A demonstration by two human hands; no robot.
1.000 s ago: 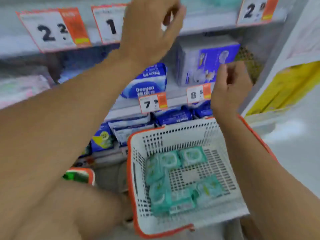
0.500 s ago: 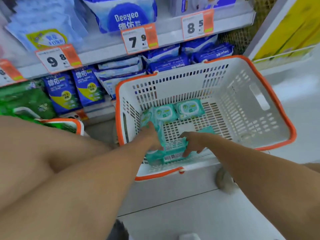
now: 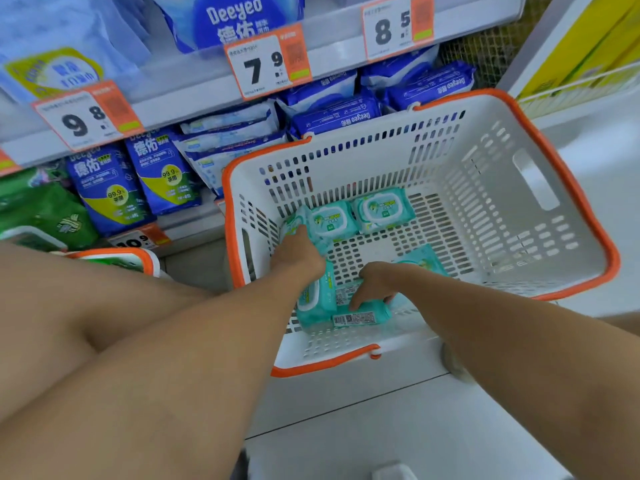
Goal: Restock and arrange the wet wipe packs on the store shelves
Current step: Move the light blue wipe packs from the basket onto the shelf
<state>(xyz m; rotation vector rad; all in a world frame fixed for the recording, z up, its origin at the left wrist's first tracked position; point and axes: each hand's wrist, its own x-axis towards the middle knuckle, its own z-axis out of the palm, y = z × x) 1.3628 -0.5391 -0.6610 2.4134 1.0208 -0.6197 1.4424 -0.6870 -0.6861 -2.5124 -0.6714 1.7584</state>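
Centre frame, inside the white slotted plastic basket (image 3: 540,216), both hands reached the teal wet wipe packs (image 3: 382,209). Right hand (image 3: 375,284) curled on a barcoded pack (image 3: 360,317). Left hand (image 3: 298,252) lay on a tilted pack (image 3: 294,221), fingertips hidden; grip undeterminable.

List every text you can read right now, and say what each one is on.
"Deeyeo": big blue pack, upper shelf.
"7 9": middle price tag.
"8 5": right price tag.
"9 8": left price tag.
"99.9%": dark blue packs.
Teal pack barcode print: too small.
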